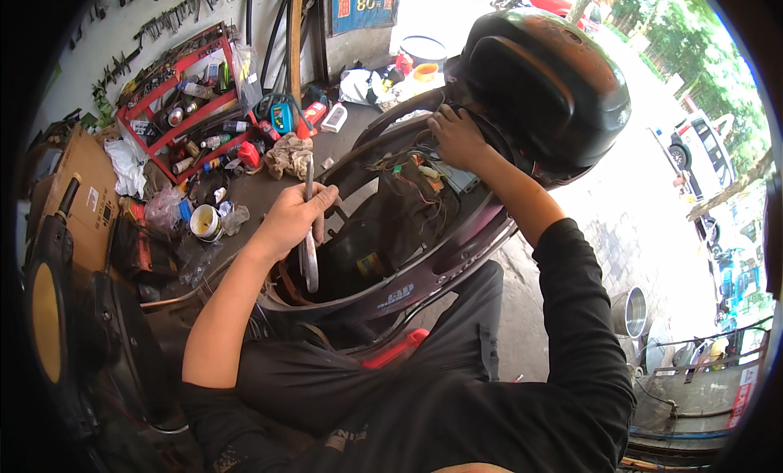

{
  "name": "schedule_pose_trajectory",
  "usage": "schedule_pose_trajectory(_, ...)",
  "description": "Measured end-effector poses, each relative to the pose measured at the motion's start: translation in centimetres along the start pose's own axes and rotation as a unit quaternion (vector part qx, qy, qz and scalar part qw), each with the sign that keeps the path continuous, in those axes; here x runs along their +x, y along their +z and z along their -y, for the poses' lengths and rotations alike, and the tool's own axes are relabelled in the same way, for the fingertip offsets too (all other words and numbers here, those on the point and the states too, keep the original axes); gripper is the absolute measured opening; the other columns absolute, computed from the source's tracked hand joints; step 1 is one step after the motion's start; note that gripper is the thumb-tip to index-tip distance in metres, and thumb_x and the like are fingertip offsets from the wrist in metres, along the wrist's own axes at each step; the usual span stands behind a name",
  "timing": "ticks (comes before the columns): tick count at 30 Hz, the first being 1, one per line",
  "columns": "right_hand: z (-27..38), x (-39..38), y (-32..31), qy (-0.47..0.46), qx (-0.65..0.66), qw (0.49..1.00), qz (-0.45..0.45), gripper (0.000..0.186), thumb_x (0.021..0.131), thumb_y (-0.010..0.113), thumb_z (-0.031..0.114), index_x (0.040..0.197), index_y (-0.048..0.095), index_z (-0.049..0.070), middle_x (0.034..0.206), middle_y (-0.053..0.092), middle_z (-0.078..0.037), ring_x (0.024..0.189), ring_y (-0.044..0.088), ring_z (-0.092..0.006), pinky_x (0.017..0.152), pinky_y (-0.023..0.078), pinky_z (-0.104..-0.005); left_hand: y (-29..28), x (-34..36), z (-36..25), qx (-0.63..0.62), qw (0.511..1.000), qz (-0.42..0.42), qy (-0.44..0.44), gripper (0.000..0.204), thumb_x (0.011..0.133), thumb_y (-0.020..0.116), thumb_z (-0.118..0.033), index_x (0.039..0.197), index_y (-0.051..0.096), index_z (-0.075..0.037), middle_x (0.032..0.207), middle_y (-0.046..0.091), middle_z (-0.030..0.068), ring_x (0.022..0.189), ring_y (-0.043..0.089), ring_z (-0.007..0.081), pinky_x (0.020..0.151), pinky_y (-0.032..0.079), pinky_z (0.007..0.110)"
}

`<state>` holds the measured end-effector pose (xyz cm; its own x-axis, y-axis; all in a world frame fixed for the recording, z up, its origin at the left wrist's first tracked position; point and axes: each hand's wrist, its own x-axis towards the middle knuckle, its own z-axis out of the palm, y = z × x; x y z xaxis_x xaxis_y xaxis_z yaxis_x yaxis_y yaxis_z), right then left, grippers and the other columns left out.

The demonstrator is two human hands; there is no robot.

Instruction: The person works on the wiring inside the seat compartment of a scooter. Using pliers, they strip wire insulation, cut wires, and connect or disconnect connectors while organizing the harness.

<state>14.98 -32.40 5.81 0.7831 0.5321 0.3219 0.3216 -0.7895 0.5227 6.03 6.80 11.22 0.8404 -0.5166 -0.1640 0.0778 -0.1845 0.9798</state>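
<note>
In front of me stands a dark scooter body [424,276] with its seat area opened up, showing a cavity with loose wires [420,179] and a silver box-shaped part [458,177]. My left hand [300,216] is closed around a long, narrow grey metal hand tool [310,261], held upright over the cavity's front end; its exact kind cannot be made out. At the rear of the opening, my right hand [458,137] rests with fingers apart on the dark rim, beside the large black top box [546,86]. What lies under those fingertips is hidden.
A red metal rack [175,130] full of bottles and cans stands at left, with several bottles, rags and a white tub [205,222] on the floor near it. A cardboard box [86,196] leans farther left. A metal bucket [630,312] lies at right.
</note>
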Motion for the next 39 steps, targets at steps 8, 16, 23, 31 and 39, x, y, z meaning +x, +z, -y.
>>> schedule_pose_trajectory(8,-3.3,3.3,2.5,-0.036,-0.096,0.986,0.133,0.020,0.084,0.059,0.019,0.098,0.070,0.010,0.098,0.068,-0.004,0.103,0.060,-0.0213,0.087,0.043,-0.0359,-0.3,-0.3,-0.3,0.000,1.000,-0.015,0.012,0.036,0.103,0.057,-0.035,0.100,0.063,0.000,0.056,0.055,0.0026,0.048,0.052,0.0107,0.049,0.042,0.026)
schedule_pose_trajectory(16,-1.5,-0.2,1.0,-0.024,-0.087,0.986,0.139,0.014,0.083,0.059,0.016,0.089,0.069,0.009,0.096,0.067,-0.010,0.096,0.063,-0.0243,0.075,0.052,-0.0381,-0.9,-0.9,0.2,-0.005,1.000,-0.022,0.016,0.038,0.103,0.056,-0.037,0.100,0.064,0.000,0.055,0.055,0.0019,0.046,0.052,0.0100,0.046,0.037,0.025)
schedule_pose_trajectory(23,-0.6,-2.2,3.3,0.352,0.196,0.884,0.237,0.022,0.087,0.058,0.012,0.104,0.067,0.002,0.108,0.068,-0.025,0.104,0.066,-0.0388,0.088,0.054,-0.0473,-0.3,0.5,0.3,-0.012,1.000,0.004,0.020,0.039,0.102,0.057,-0.038,0.100,0.063,0.000,0.055,0.055,0.0021,0.046,0.052,0.0103,0.045,0.037,0.025)
schedule_pose_trajectory(31,-1.8,-4.2,8.7,0.447,0.396,0.798,0.086,0.041,0.089,0.057,0.019,0.121,0.060,-0.008,0.121,0.062,-0.034,0.115,0.059,-0.0484,0.102,0.045,-0.0501,0.2,0.7,-0.1,-0.023,1.000,0.010,0.014,0.033,0.100,0.061,-0.036,0.091,0.060,-0.004,0.053,0.053,0.0029,0.044,0.051,0.0124,0.044,0.039,0.027)
schedule_pose_trajectory(39,0.7,-1.1,8.8,0.442,0.283,0.838,0.150,0.038,0.092,0.055,0.023,0.115,0.066,-0.006,0.114,0.065,-0.032,0.112,0.062,-0.0472,0.102,0.046,-0.0502,-0.9,-0.2,0.1,-0.006,1.000,-0.010,0.007,0.038,0.102,0.057,-0.037,0.098,0.063,0.000,0.055,0.055,0.0022,0.046,0.053,0.0105,0.045,0.038,0.025)
